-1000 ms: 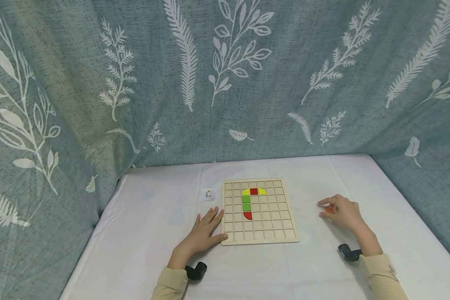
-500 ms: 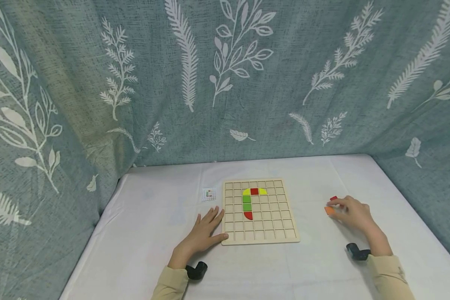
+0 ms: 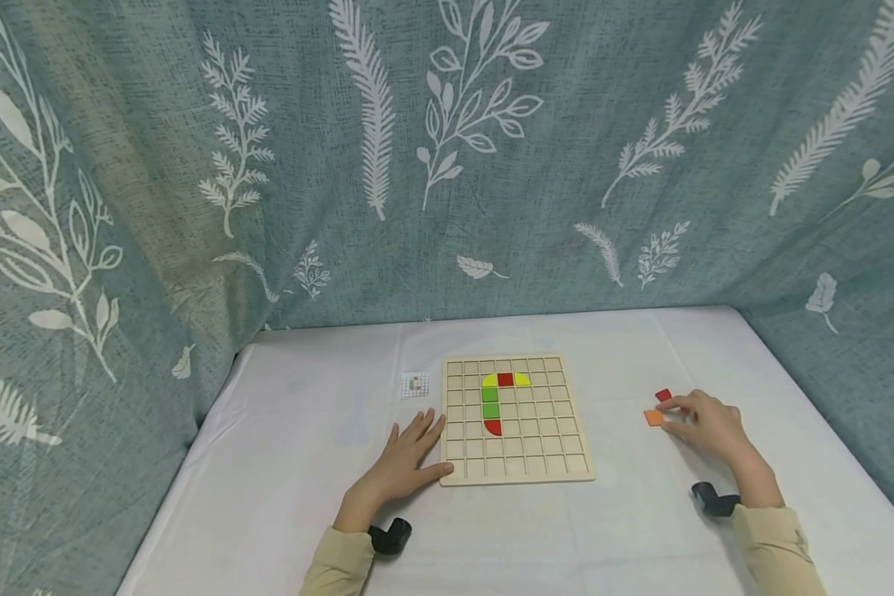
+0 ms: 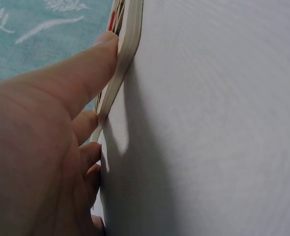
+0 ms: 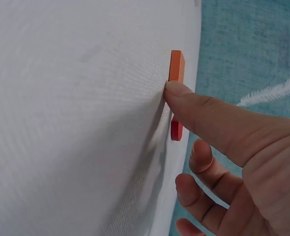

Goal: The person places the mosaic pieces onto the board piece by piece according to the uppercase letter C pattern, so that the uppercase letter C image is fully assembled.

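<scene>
My left hand [image 3: 398,465] lies spread at the left side of a wooden grid board [image 3: 544,451], its thumb [image 4: 93,66] touching the near-left corner. The board holds green square tiles [image 3: 490,402], a red square tile [image 3: 505,379], a red rounded tile [image 3: 493,427] and yellow rounded tiles [image 3: 522,379]. Off to the board's right, my right hand [image 3: 708,426] is over the table with its thumb [image 5: 199,105] against an orange tile [image 3: 653,418]. A loose red tile [image 3: 663,395] lies just behind, by the index fingertip. In the right wrist view, the thumb hides the index finger.
A small printed grid card [image 3: 415,385] lies left of the board. White cloth [image 3: 283,439] covers the table. Behind it and at the sides hangs a patterned blue-green curtain [image 3: 417,257].
My right hand has moved slightly right and drawn back from over the tiles. The orange tile shows more fully, and the red one has come into sight. My left hand stays put.
</scene>
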`<state>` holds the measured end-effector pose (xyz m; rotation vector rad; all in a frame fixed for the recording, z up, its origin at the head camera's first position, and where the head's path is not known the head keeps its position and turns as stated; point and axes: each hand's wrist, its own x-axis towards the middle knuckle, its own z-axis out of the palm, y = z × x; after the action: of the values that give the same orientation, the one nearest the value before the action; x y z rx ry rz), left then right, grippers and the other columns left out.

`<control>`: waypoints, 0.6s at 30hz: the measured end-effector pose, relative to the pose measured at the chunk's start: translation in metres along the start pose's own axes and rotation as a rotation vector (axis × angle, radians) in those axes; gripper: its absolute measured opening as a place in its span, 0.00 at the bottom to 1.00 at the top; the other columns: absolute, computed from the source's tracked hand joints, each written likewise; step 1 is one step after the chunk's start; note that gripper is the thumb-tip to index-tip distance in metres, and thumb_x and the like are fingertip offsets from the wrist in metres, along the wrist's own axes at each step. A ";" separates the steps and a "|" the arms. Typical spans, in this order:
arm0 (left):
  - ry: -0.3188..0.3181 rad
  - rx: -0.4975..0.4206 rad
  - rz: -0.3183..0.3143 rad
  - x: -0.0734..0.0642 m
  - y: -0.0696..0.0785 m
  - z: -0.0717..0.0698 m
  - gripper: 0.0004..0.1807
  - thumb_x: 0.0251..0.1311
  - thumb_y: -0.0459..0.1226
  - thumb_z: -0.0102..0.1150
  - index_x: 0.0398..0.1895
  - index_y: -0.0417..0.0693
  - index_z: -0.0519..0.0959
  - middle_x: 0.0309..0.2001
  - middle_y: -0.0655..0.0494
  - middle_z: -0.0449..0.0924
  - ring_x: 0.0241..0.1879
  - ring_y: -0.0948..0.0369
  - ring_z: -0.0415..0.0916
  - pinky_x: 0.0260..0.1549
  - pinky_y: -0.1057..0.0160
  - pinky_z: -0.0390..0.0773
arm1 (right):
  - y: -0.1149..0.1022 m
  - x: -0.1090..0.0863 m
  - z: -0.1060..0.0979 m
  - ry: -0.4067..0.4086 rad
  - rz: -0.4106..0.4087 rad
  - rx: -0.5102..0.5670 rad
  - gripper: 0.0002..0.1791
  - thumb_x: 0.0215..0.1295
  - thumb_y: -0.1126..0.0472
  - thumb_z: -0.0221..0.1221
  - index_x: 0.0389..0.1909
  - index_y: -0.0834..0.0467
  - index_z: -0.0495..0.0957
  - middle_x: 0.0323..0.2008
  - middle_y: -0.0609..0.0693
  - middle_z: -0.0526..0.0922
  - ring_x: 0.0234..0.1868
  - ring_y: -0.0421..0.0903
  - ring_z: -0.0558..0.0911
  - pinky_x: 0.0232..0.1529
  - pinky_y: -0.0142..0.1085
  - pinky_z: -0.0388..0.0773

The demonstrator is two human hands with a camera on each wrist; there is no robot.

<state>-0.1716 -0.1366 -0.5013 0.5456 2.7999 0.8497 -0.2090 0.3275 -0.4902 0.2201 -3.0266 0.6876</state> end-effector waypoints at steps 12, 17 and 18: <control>-0.001 0.003 0.003 0.001 0.000 0.001 0.41 0.59 0.53 0.55 0.71 0.46 0.55 0.72 0.45 0.48 0.72 0.48 0.40 0.68 0.40 0.35 | -0.008 -0.002 -0.002 0.038 -0.008 0.016 0.15 0.53 0.58 0.66 0.41 0.59 0.82 0.29 0.51 0.74 0.29 0.45 0.69 0.36 0.50 0.59; -0.002 0.005 0.000 0.001 0.000 0.001 0.41 0.58 0.53 0.55 0.70 0.46 0.56 0.72 0.45 0.48 0.72 0.48 0.41 0.68 0.40 0.35 | -0.013 -0.001 0.000 0.064 -0.019 0.020 0.14 0.53 0.58 0.66 0.40 0.59 0.82 0.29 0.51 0.75 0.30 0.46 0.70 0.36 0.49 0.59; -0.003 0.004 -0.002 0.001 0.000 0.001 0.41 0.58 0.53 0.56 0.70 0.45 0.56 0.72 0.45 0.48 0.72 0.48 0.41 0.68 0.40 0.35 | -0.014 -0.001 0.000 0.070 -0.023 0.021 0.14 0.53 0.58 0.66 0.40 0.59 0.82 0.29 0.51 0.75 0.30 0.46 0.70 0.36 0.49 0.59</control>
<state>-0.1721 -0.1356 -0.5025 0.5444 2.7995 0.8419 -0.2064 0.3150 -0.4844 0.2261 -2.9470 0.7100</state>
